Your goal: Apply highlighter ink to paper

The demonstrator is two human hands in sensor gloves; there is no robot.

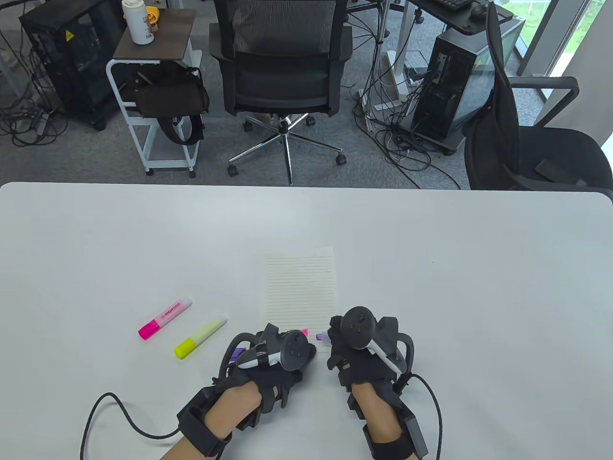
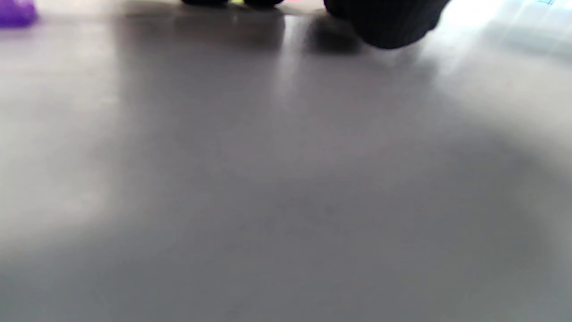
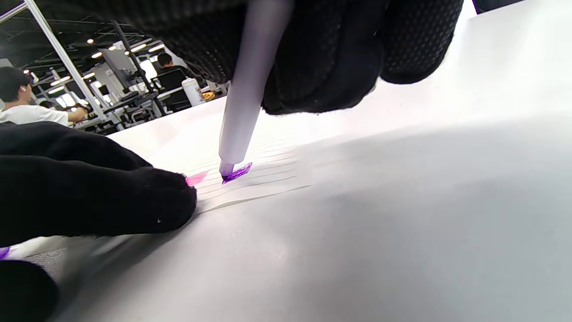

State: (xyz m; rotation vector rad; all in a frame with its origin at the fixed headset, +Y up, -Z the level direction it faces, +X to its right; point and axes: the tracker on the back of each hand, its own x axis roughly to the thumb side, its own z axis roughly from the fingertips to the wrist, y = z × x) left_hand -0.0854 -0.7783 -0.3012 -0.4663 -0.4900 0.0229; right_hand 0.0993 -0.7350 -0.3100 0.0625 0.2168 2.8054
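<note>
A lined sheet of paper point(image 1: 299, 287) lies on the white table point(image 1: 479, 287). My right hand point(image 1: 357, 342) grips an uncapped purple highlighter point(image 3: 243, 103), its tip point(image 3: 229, 172) touching the paper's near edge, with a purple mark point(image 3: 239, 172) beside the tip and a pink mark point(image 3: 195, 179) to its left. My left hand point(image 1: 278, 357) rests on the table and presses the paper's near left corner with its fingertips point(image 3: 170, 201). A purple cap point(image 1: 236, 354) shows at the left hand; it also shows in the left wrist view point(image 2: 15, 12). Whether the hand holds it is hidden.
A pink highlighter point(image 1: 165, 318) and a yellow highlighter point(image 1: 200, 337), both capped, lie on the table left of the paper. Office chairs point(image 1: 282, 72), a cart and computer towers stand beyond the far table edge.
</note>
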